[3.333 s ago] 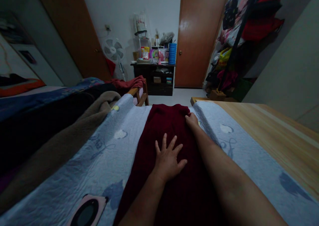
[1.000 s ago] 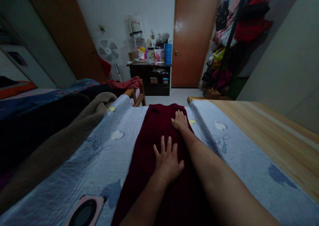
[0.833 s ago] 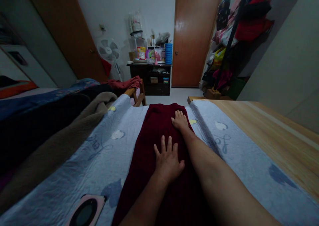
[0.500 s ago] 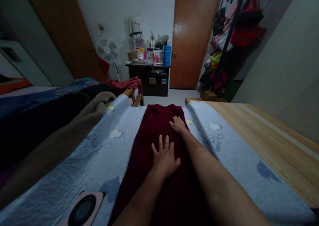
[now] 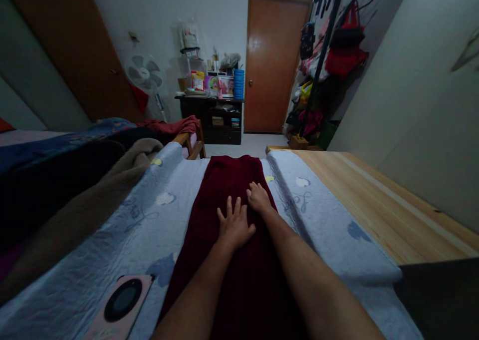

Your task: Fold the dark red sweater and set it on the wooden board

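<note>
A long dark red garment (image 5: 209, 250) lies spread out flat before me, narrower at its far end, its shape like a skirt. My left hand (image 5: 235, 225) rests palm down on its middle with the fingers spread. Farther up, near the garment's right edge, my right hand (image 5: 258, 196) also lies on the cloth, its fingers stretched out and slightly bent. Neither hand grips anything. Beneath the garment is a pale blue patterned bed cover (image 5: 149, 230). My forearms hide part of the near cloth.
A pink phone (image 5: 119, 305) with a round black camera area lies at the near left. Bunched brown blanket (image 5: 93, 205) borders the left side, a wooden board (image 5: 355, 195) the right. Beyond stand a dark cabinet (image 5: 209, 115), a fan (image 5: 145, 74) and a closed door (image 5: 271, 65).
The view has turned a little to the right. My right hand has slid slightly back toward me, and the left slightly forward, bringing them closer together. The garment lies much the same.
</note>
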`<state>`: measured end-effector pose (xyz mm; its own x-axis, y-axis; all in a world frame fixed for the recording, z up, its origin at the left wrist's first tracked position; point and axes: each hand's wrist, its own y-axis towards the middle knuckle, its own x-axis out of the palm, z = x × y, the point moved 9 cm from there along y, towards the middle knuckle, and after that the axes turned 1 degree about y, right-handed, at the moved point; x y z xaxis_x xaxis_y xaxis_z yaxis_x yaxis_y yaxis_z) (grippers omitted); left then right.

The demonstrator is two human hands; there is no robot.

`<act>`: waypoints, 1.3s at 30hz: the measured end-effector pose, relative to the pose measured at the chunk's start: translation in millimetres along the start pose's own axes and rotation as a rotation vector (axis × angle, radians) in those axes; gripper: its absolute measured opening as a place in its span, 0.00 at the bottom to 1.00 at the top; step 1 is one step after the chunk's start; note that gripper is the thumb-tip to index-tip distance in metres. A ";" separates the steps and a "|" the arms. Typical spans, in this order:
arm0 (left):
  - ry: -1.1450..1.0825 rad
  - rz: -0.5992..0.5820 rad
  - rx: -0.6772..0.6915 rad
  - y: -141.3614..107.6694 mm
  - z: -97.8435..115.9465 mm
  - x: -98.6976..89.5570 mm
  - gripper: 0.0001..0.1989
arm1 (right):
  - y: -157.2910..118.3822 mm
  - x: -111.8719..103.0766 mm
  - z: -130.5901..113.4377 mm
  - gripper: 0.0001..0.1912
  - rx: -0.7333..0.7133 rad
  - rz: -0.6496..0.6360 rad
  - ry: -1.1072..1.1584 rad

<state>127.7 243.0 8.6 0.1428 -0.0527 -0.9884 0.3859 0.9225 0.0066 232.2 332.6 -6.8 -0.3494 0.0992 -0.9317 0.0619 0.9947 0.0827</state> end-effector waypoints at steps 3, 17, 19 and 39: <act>-0.001 -0.016 -0.016 -1.1 -0.1 -1.0 0.33 | -15.5 -1.0 0.3 0.26 0.005 0.006 0.015; -0.039 0.004 -0.005 -4.6 -0.4 -5.4 0.26 | -88.3 -7.2 -9.3 0.32 -0.053 -0.018 0.074; -0.074 0.019 -0.013 -1.9 -3.5 -9.1 0.23 | -98.5 -7.8 -12.2 0.30 -0.056 -0.032 0.066; 0.047 0.232 0.184 61.3 0.7 -7.5 0.22 | -43.2 -23.9 21.2 0.29 0.038 0.085 -0.006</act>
<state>150.9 299.7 16.5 0.2060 0.1730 -0.9631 0.5070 0.8229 0.2563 257.7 286.6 4.4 -0.3359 0.1834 -0.9239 0.1266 0.9808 0.1487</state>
